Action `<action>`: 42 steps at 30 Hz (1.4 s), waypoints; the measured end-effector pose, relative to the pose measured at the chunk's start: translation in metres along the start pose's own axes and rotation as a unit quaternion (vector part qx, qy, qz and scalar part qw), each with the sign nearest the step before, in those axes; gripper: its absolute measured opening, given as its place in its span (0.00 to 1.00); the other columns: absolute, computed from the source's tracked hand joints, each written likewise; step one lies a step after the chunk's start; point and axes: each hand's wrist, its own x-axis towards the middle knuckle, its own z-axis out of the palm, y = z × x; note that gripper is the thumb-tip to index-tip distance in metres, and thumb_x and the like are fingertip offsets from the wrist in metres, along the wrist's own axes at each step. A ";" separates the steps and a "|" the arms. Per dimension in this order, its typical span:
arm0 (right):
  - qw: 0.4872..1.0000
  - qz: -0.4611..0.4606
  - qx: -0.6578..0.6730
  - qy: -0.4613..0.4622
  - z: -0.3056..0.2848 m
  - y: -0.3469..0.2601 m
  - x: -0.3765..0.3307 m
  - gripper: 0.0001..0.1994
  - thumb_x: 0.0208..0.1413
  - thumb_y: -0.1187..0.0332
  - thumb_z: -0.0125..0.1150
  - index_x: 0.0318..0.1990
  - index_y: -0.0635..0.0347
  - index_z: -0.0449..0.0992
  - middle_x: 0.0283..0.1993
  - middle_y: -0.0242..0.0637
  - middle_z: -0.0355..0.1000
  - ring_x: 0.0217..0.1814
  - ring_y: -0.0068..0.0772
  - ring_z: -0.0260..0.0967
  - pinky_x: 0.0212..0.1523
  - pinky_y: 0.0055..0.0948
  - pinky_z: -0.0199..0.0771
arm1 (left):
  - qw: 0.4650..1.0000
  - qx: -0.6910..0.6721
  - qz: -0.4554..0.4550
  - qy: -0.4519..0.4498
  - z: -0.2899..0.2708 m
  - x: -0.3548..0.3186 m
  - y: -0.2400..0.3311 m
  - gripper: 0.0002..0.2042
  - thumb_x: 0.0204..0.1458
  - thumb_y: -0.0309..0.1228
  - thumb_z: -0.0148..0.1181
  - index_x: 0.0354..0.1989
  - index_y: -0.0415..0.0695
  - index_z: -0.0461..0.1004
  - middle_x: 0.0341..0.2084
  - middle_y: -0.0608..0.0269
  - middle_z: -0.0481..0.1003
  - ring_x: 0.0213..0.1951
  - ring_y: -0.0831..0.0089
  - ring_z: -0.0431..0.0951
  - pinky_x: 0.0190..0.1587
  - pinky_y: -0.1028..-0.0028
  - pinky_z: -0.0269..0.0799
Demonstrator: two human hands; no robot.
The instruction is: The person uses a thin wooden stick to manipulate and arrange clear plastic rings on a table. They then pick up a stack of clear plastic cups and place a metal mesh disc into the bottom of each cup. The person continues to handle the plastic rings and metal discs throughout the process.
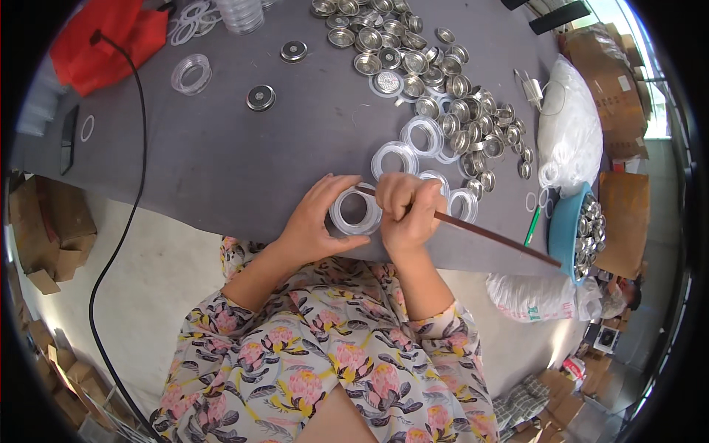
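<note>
Near the front edge of the grey table, my left hand (301,230) curls its fingers and thumb around a short stack of clear plastic rings (372,220). My right hand (406,214) is closed in a fist on a thin brown stick (498,240). One end of the stick reaches the stack's upper rim; whether it touches is unclear. The long end points out to the right. Just beyond my right hand sit several more clear ring stacks (378,161). Many small silver metal cups (427,107) are heaped farther back.
Two metal discs (293,51) and another clear ring stack (177,77) lie toward the left. A red bag (111,44) and a black cable (140,162) are at far left. Rightward are a green pen (532,226), a white plastic bag (572,118) and a blue basin (559,232) of metal cups.
</note>
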 end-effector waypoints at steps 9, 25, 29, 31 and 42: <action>0.993 0.093 0.064 0.020 -0.015 -0.027 -0.028 0.25 0.64 0.58 0.31 0.13 0.58 0.53 0.11 0.29 0.50 0.13 0.22 0.45 0.16 0.23 0.44 | 0.999 -0.021 -0.039 -0.013 0.000 0.003 0.000 0.38 0.29 0.37 0.71 0.53 0.40 0.62 0.48 0.54 0.66 0.53 0.59 0.64 0.59 0.59 0.51; 0.988 -0.057 0.069 0.122 -0.048 -0.052 -0.032 0.29 0.63 0.52 0.24 0.09 0.53 0.50 0.09 0.29 0.48 0.11 0.22 0.38 0.13 0.22 0.39 | 0.875 0.419 0.081 -0.229 0.031 0.099 0.029 0.05 0.37 0.30 0.62 0.22 0.47 0.73 0.25 0.67 0.72 0.35 0.68 0.72 0.58 0.54 0.52; 0.989 -0.064 0.068 0.118 -0.053 -0.053 -0.036 0.29 0.63 0.52 0.24 0.09 0.54 0.50 0.09 0.29 0.49 0.11 0.22 0.39 0.14 0.22 0.40 | 0.911 0.368 0.144 -0.117 0.011 0.081 0.038 0.03 0.38 0.28 0.61 0.22 0.47 0.72 0.22 0.68 0.72 0.33 0.71 0.73 0.59 0.53 0.51; 0.987 -0.068 0.081 0.122 -0.056 -0.052 -0.036 0.29 0.63 0.51 0.23 0.09 0.54 0.50 0.09 0.29 0.49 0.12 0.22 0.39 0.14 0.22 0.39 | 0.929 0.318 0.179 -0.065 -0.008 0.067 0.053 0.03 0.38 0.27 0.60 0.22 0.47 0.72 0.22 0.69 0.72 0.32 0.73 0.73 0.60 0.53 0.49; 0.991 -0.034 0.121 0.051 -0.032 -0.056 -0.023 0.30 0.62 0.49 0.24 0.09 0.54 0.50 0.10 0.29 0.49 0.13 0.23 0.40 0.15 0.23 0.40 | 0.893 0.345 0.224 -0.184 -0.043 0.015 0.050 0.12 0.36 0.28 0.63 0.33 0.48 0.72 0.33 0.68 0.72 0.42 0.71 0.72 0.61 0.49 0.46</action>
